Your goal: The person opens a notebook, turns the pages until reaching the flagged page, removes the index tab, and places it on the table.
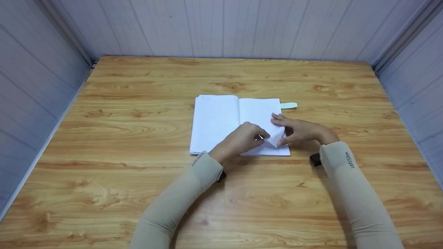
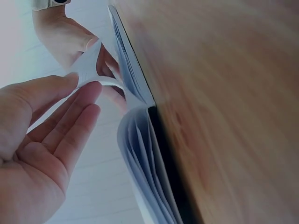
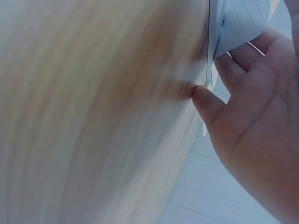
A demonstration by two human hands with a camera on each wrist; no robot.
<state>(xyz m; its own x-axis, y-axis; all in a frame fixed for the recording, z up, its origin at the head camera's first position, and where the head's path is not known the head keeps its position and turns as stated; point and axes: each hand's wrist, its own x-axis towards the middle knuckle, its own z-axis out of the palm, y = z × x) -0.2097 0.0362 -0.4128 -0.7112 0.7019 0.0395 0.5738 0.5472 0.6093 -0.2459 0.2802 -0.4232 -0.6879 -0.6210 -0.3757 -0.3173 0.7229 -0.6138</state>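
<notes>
An open white lined notebook (image 1: 216, 121) lies flat in the middle of the wooden table (image 1: 138, 103). The lower corner of its right page (image 1: 277, 139) is folded up into a peak. My left hand (image 1: 247, 137) pinches that fold from the left, and in the left wrist view the paper (image 2: 88, 70) runs between the thumb and fingers of my left hand (image 2: 56, 126). From the other side my right hand (image 1: 297, 130) grips the same fold, thumb low by the page edge. The right wrist view shows my right hand (image 3: 252, 121) under the lifted page (image 3: 243, 21).
A pale green tab (image 1: 289, 105) sticks out from the notebook's upper right edge. Grey panelled walls close the table in at the back and on both sides. Bare wood surrounds the notebook. Beige sleeves cover both forearms.
</notes>
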